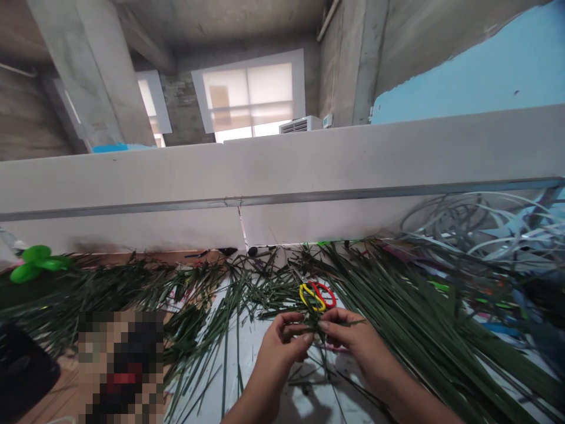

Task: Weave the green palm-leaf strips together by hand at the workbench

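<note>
My left hand (282, 347) and my right hand (353, 338) meet over the table, both pinching a small folded piece of green leaf strip (314, 331) between fingertips. Just beyond them lie scissors (316, 294) with one yellow and one red handle loop. Long dark green leaf strips (410, 318) fan out to the right of my right hand, and more strips (132, 282) lie scattered to the left.
A white partition wall (282, 171) runs across the far edge of the table. Pale grey strips (481, 227) pile at the right. A bright green plastic object (35, 262) sits far left. A black item (22, 371) lies at the near left, beside a blurred patch.
</note>
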Available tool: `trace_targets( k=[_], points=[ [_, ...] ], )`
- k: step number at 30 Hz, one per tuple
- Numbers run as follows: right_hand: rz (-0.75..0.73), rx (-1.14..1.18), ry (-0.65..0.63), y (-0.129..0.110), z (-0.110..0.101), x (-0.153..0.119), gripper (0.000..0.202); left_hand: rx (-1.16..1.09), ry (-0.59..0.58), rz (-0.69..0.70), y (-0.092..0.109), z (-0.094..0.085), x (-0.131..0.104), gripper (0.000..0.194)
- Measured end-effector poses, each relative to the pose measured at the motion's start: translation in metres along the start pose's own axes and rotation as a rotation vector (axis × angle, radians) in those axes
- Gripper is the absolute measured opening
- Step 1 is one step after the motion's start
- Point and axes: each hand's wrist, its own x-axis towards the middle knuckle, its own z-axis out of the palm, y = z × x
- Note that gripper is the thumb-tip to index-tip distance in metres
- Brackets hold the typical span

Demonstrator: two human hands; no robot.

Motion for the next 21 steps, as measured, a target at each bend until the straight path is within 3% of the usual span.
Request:
trace_targets(
  k=[6,12,17,21],
  points=[
    [0.010,0.066,-0.017,0.010,0.000,0.004,0.028,0.138,0.041,0.087,0.001,0.003,-0.005,0.031],
    [0.028,0.095,-0.085,0.025,0.003,0.006,0.024,0.363,0.038,0.385,0.003,0.006,-0.015,0.011],
    [0.061,0.119,-0.151,0.036,0.003,0.007,0.020,0.220,-0.075,0.281,-0.003,0.010,-0.016,0.018],
    [0.063,0.080,-0.188,0.032,0.001,0.007,0.019,0.098,-0.015,0.242,0.000,0.011,-0.014,0.029]
  ],
)
